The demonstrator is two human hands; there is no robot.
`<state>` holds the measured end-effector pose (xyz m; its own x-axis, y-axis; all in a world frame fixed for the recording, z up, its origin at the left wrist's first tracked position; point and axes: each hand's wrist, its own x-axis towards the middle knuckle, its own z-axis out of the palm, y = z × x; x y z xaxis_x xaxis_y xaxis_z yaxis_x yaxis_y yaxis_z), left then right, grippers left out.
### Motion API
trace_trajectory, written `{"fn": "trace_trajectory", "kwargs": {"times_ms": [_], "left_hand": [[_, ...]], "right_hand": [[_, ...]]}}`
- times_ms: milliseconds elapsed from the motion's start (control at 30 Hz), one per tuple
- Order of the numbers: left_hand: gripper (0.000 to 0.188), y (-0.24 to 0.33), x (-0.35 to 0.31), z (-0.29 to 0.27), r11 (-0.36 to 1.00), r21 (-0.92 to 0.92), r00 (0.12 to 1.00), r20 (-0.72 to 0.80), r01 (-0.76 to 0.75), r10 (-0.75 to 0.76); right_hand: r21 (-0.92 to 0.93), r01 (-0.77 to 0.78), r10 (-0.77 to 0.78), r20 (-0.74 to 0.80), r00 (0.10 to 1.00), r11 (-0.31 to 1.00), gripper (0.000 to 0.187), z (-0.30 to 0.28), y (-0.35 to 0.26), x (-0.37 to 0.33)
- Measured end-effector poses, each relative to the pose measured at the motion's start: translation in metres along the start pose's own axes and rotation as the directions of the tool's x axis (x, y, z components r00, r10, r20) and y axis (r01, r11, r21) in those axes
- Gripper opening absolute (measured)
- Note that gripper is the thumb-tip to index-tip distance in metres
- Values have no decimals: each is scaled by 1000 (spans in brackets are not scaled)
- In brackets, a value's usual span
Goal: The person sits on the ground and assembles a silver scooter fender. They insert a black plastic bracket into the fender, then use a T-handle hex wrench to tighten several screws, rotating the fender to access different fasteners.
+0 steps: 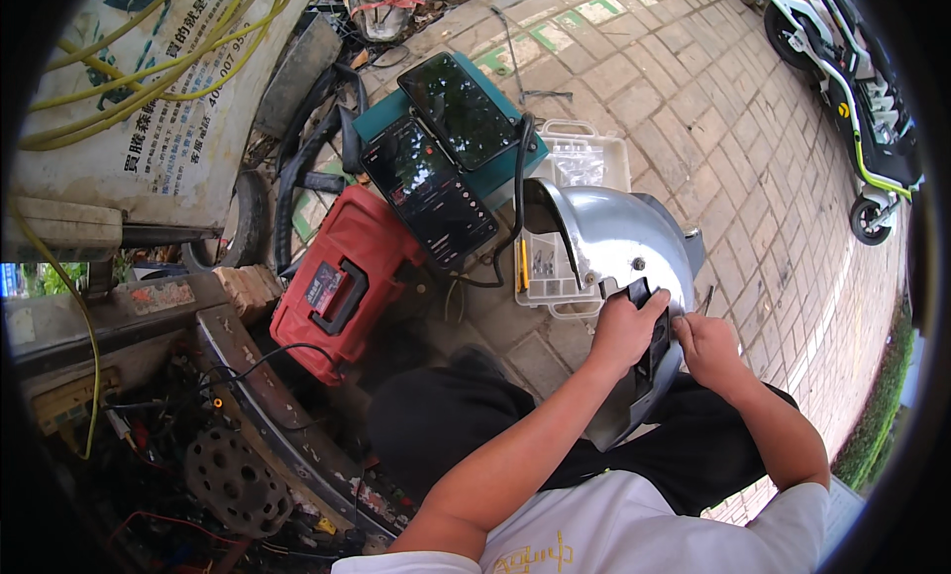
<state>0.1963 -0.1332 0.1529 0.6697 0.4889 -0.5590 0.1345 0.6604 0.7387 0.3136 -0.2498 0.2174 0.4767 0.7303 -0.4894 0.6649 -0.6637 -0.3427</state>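
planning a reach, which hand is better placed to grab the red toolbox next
Probably the left hand: it is nearer the red toolbox, and the right hand is farther off. Both are at the curved silver shell, so the right might have to steady it alone.

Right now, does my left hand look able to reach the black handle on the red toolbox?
Probably yes. Your left hand is occupied at the silver shell, so it would have to leave that first, but the red toolbox sits off to its left with the black handle uncovered.
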Motion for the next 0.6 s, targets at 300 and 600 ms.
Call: {"fn": "trace_trajectory", "kwargs": {"times_ms": [300, 600], "left_hand": [[24, -3, 3, 0, 999, 52, 1000, 8, 5, -6], [37, -9, 4, 2, 998, 38, 997, -54, -58, 60]], "right_hand": [[-524, 347, -411, -7, 911, 778, 25, -13, 0, 0], [-237, 76, -83, -20, 996, 968, 26, 2, -2, 0]]}}
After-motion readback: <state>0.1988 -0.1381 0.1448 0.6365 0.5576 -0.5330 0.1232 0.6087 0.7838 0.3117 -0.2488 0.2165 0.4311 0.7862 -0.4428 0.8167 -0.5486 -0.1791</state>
